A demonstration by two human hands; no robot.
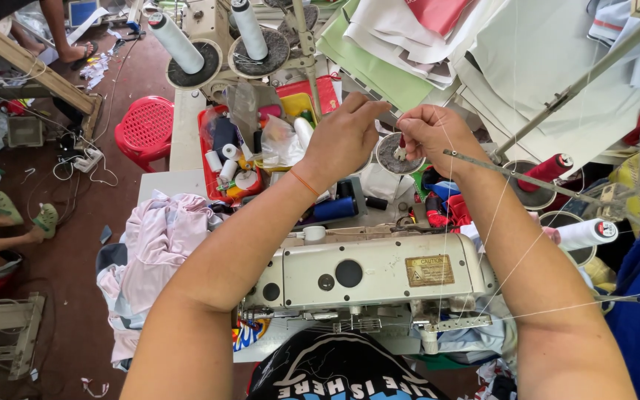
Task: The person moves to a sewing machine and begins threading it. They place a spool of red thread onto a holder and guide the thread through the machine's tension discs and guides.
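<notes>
Hands meet above the rear of the cream-coloured metal sewing machine [368, 275]. Left hand [342, 137] has fingers curled, tips pinched towards the right hand. Right hand [430, 130] pinches a fine white thread [447, 215], which runs down past the machine's front. Directly beneath the fingertips sits a round grey spool stand [392, 154]; whether the left hand also grips the thread cannot be told. Red thread cone [548, 170] and white thread cone [585, 234] lie to the right, near the right forearm. Red plastic tray of spools and oddments [225, 167] stands left of the left hand. Pale pink cloth [158, 244] is heaped on the table [163, 181]. Red plastic stool [146, 127] stands on the floor beyond.
</notes>
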